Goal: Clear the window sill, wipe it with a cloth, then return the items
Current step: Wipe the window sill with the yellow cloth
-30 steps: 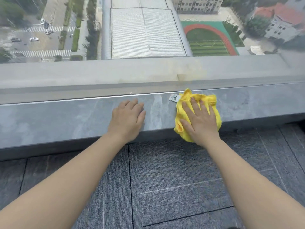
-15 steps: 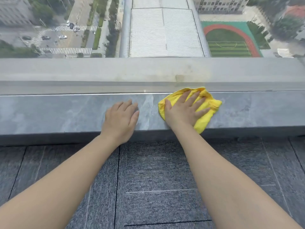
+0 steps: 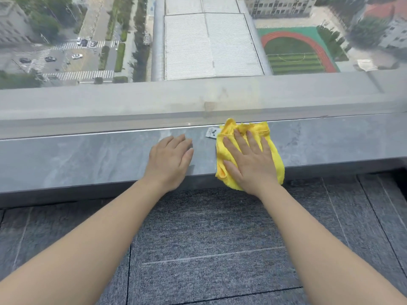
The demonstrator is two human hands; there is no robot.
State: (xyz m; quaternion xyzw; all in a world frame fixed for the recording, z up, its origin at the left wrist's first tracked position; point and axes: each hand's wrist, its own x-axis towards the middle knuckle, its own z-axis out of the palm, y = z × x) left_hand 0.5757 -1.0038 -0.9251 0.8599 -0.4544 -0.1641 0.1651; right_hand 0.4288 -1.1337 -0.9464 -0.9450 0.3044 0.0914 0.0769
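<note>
A grey stone window sill (image 3: 88, 159) runs across the view below the glass. A yellow cloth (image 3: 274, 159) lies on it right of centre, its near edge hanging over the sill's front. Its white label (image 3: 211, 132) sticks out at the far left corner. My right hand (image 3: 248, 159) presses flat on the cloth with fingers spread. My left hand (image 3: 170, 160) rests palm down on the bare sill, a short gap left of the cloth, holding nothing. No other items stand on the visible sill.
The window glass (image 3: 209, 40) rises directly behind the sill, with a grey outer ledge (image 3: 132, 100) beyond it and a city far below. Dark grey carpet tiles (image 3: 209, 238) cover the floor under my arms.
My right hand slid the cloth left along the sill, then back right, turning from angled to straight. The left hand stayed put. The camera view shifted slightly.
</note>
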